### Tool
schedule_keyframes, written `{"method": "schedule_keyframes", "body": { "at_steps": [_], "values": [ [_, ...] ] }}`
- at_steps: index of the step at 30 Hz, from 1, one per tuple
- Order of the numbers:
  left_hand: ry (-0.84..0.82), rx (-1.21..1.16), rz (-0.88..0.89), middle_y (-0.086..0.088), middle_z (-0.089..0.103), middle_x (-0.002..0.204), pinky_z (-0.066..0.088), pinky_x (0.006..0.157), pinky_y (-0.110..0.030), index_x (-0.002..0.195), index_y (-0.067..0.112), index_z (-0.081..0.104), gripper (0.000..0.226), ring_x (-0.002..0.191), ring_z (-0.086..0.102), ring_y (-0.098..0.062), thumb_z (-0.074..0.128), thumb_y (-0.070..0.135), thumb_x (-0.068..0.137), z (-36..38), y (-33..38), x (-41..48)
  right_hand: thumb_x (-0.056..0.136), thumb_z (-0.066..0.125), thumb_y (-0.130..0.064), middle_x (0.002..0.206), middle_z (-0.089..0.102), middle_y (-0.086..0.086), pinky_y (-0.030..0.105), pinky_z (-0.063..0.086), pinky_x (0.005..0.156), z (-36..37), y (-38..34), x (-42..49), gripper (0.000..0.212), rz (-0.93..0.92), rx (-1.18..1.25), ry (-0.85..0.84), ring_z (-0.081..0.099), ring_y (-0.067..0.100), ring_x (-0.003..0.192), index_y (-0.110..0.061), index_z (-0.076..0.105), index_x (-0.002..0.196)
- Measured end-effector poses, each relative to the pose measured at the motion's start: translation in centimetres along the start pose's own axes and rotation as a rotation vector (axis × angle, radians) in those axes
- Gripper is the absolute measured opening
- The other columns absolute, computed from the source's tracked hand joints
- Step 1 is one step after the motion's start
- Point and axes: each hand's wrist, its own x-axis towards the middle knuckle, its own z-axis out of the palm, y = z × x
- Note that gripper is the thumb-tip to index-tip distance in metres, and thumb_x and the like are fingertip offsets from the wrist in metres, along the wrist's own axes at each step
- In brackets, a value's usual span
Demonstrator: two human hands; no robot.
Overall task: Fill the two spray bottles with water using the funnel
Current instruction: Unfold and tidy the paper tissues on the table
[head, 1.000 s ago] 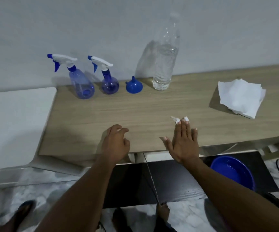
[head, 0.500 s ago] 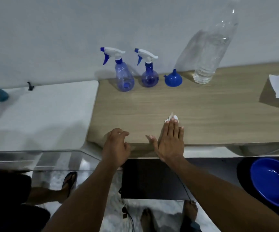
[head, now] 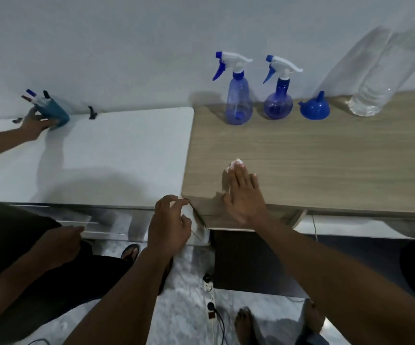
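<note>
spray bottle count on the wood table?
2. Both stand at the back of the wooden table by the wall: the tall spray bottle on the left, the round spray bottle to its right, next to the blue funnel. None looks hidden.

Two blue spray bottles, a tall one (head: pixel 238 100) and a round-bellied one (head: pixel 278 102), stood upright by the wall, apparently empty. The blue funnel (head: pixel 314 109) sat mouth-down beside them, and the clear water bottle (head: pixel 385 70) stood further right.
</note>
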Motion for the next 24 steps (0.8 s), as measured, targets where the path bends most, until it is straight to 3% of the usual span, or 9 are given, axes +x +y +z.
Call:
{"method": "schedule_keyframes", "body": {
  "at_steps": [4,7,11,14,16,18,20,22,24],
  "values": [
    [-0.021,-0.027,0.003,-0.001,0.052,0.125,0.054,0.079,-0.035,0.115,0.016,0.068,0.036,0.122,0.047,-0.022,0.062,0.007,0.080,0.3,-0.3,0.0,0.091,0.047,-0.033,0.161,0.034,0.013,0.055,0.035,0.113,0.2,2.9,-1.4,0.064,-0.165,-0.121,0.114,0.033,0.033,0.148,-0.009,0.041,0.151],
    [-0.053,-0.040,0.034,-0.001,0.052,0.127,0.055,0.083,-0.038,0.116,0.017,0.066,0.037,0.122,0.046,-0.022,0.062,0.007,0.080,0.8,0.1,0.0,0.083,0.070,-0.016,0.143,0.057,0.013,0.048,0.049,0.098,1.3,2.5,-1.0,0.050,-0.224,-0.163,0.166,0.051,0.038,0.133,-0.007,0.061,0.132],
    [-0.063,-0.031,0.059,0.000,0.051,0.129,0.054,0.083,-0.036,0.114,0.021,0.066,0.036,0.123,0.044,-0.019,0.061,0.011,0.081,0.7,0.9,0.1,0.079,0.072,-0.008,0.125,0.069,0.012,0.041,0.056,0.088,1.7,0.7,-0.2,0.034,-0.324,-0.097,0.255,0.064,0.035,0.117,-0.005,0.072,0.113],
    [-0.054,-0.019,0.061,-0.001,0.051,0.128,0.054,0.083,-0.037,0.113,0.021,0.065,0.034,0.121,0.046,-0.021,0.061,0.011,0.081,0.5,0.6,0.0,0.073,0.071,0.000,0.100,0.074,0.012,0.037,0.056,0.067,1.6,-2.2,0.3,0.023,-0.322,-0.059,0.216,0.070,0.035,0.093,-0.006,0.075,0.095],
    [-0.051,-0.003,0.063,-0.002,0.051,0.127,0.054,0.083,-0.036,0.115,0.020,0.065,0.034,0.120,0.046,-0.022,0.061,0.011,0.082,0.3,0.2,-0.2,0.081,0.059,-0.002,0.097,0.071,0.017,0.040,0.054,0.061,1.2,-4.1,0.9,0.020,-0.330,-0.013,0.135,0.068,0.039,0.084,-0.004,0.072,0.095],
    [-0.045,0.012,0.052,-0.002,0.052,0.125,0.052,0.083,-0.035,0.116,0.018,0.065,0.034,0.120,0.045,-0.022,0.061,0.011,0.083,0.0,-0.2,-0.4,0.088,0.052,-0.008,0.100,0.071,0.015,0.040,0.054,0.065,0.6,-5.1,1.4,0.025,-0.365,0.056,0.083,0.067,0.037,0.083,-0.005,0.074,0.102],
    [-0.033,0.023,0.042,-0.001,0.052,0.124,0.052,0.083,-0.035,0.115,0.018,0.065,0.034,0.119,0.046,-0.022,0.061,0.012,0.081,-0.3,-0.6,-0.3,0.086,0.059,-0.005,0.099,0.072,0.012,0.033,0.053,0.071,-0.4,-5.6,1.5,0.024,-0.278,0.244,0.037,0.067,0.030,0.083,-0.007,0.076,0.103],
    [-0.029,0.019,0.030,0.000,0.052,0.123,0.053,0.083,-0.036,0.115,0.019,0.066,0.035,0.119,0.047,-0.022,0.061,0.013,0.081,-0.5,-0.7,-0.2,0.080,0.066,0.000,0.093,0.074,0.009,0.021,0.050,0.068,-1.6,-5.1,1.3,0.023,-0.023,0.548,0.017,0.065,0.018,0.076,-0.010,0.075,0.099],
    [-0.024,0.005,0.031,0.001,0.052,0.124,0.054,0.082,-0.036,0.115,0.018,0.066,0.033,0.119,0.047,-0.022,0.061,0.013,0.082,-0.6,-0.2,0.2,0.078,0.071,0.004,0.086,0.071,0.012,0.027,0.054,0.062,-3.6,-4.0,0.8,0.024,0.229,0.910,-0.022,0.064,0.017,0.066,-0.010,0.066,0.097]
  ]
}}
